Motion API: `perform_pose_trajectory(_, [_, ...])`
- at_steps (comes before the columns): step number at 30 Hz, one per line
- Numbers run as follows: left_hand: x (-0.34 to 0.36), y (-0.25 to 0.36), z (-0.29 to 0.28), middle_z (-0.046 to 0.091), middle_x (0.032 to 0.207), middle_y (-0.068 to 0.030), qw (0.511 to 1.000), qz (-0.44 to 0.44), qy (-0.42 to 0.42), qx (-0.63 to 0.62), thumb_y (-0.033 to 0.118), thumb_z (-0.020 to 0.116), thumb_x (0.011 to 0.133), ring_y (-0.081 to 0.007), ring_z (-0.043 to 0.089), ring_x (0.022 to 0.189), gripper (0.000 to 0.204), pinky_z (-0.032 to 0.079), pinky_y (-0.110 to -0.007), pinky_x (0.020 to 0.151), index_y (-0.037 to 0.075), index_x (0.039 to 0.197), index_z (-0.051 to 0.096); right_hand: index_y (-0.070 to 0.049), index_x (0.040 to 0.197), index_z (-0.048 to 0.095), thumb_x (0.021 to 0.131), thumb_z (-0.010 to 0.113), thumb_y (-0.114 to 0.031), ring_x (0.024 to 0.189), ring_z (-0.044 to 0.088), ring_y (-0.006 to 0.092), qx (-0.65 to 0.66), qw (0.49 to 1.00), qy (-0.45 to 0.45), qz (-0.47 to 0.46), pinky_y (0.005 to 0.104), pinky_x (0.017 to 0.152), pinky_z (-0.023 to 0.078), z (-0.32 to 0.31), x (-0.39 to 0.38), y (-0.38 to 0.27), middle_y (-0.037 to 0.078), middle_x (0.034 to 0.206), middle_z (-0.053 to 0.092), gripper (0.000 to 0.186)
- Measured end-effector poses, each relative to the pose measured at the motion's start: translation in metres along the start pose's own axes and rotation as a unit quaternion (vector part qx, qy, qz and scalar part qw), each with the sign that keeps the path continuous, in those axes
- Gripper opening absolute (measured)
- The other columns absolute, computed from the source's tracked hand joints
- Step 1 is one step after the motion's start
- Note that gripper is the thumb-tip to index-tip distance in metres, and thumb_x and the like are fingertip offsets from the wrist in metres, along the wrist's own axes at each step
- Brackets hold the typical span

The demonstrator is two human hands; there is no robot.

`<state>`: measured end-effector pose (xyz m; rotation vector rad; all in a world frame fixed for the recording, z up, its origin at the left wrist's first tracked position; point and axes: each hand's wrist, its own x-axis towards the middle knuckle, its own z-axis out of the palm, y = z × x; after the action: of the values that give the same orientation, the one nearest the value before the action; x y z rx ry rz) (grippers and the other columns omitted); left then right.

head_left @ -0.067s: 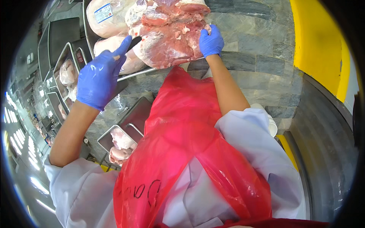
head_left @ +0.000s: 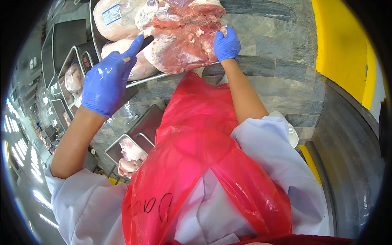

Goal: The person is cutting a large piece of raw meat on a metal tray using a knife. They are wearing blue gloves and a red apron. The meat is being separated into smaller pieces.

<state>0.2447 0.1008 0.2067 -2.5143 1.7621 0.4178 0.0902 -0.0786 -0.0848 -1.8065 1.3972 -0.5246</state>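
My left hand, in a blue glove, is closed around what looks like a knife. Its index finger stretches along the knife, and the dark tip reaches the left edge of a large raw piece of meat. Most of the knife is hidden by the hand. On the opposite side of the meat, my right hand, also blue-gloved, pinches the meat's right edge between thumb and fingers. The meat lies spread open, red with pale fat, on a metal tray.
A wrapped piece of meat with a label lies left of the open piece. Metal trays with more meat stand farther left, and another tray sits lower down. A yellow structure rises at right. White stacked cups or buckets stand near my right elbow.
My left hand and the knife tip have shifted very slightly up and to the right. The right hand and the meat look still.
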Motion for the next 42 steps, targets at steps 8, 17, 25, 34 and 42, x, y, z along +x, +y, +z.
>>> perform_pose_trajectory(8, [0.047,0.015,-0.04,0.064,0.083,-0.0168,0.992,0.034,-0.061,0.107,0.021,0.058,0.096,-0.034,0.063,0.074,0.04,0.051,-0.043,0.067,0.029,0.135,0.058,-0.006,0.105,0.067,0.079,0.061,-0.032,0.095,0.065,0.04,0.017,1.0,0.021,0.003,0.0472,0.082,0.052,-0.002,-0.003,-0.002,0.019,0.104,0.067,0.037])
perform_pose_trajectory(17, [0.064,0.03,-0.026,0.066,0.085,-0.0172,0.98,0.061,-0.088,0.165,0.025,0.057,0.096,-0.0378,0.064,0.079,0.031,0.051,-0.046,0.07,0.022,0.126,0.064,-0.008,0.098,0.067,0.078,0.062,-0.031,0.089,0.066,0.039,0.039,0.999,0.015,0.014,0.0474,0.078,0.052,-0.002,-0.008,-0.006,0.016,0.098,0.068,0.031])
perform_pose_trajectory(25, [0.106,0.082,-0.035,0.069,0.09,-0.0183,0.957,0.058,-0.163,0.234,0.01,0.05,0.092,-0.0349,0.069,0.086,0.025,0.055,-0.046,0.073,0.007,0.113,0.062,-0.004,0.085,0.063,0.082,0.062,-0.027,0.066,0.061,0.0337,0.106,0.992,0.068,-0.016,0.0419,0.064,0.048,0.011,-0.008,0.0,0.016,0.077,0.062,0.023])
perform_pose_trajectory(34, [0.096,0.019,0.024,0.066,0.084,-0.0194,0.948,0.029,-0.273,0.164,0.005,0.047,0.091,-0.0369,0.067,0.079,0.07,0.053,-0.047,0.069,0.026,0.153,0.023,-0.004,0.08,0.061,0.082,0.063,-0.015,0.063,0.056,0.0262,0.193,0.973,0.121,0.046,0.0378,0.059,0.045,0.012,-0.019,-0.012,0.012,0.072,0.057,0.012])
perform_pose_trajectory(42, [0.204,-0.027,-0.015,0.071,0.111,-0.0151,0.929,0.042,-0.366,-0.038,0.019,0.055,0.1,-0.0163,0.061,0.085,0.042,0.048,-0.032,0.086,0.021,0.142,0.05,-0.008,0.081,0.063,0.078,0.065,-0.016,0.067,0.061,0.0314,0.113,0.987,0.095,0.063,0.041,0.061,0.049,0.009,-0.023,-0.005,0.012,0.078,0.062,0.01])
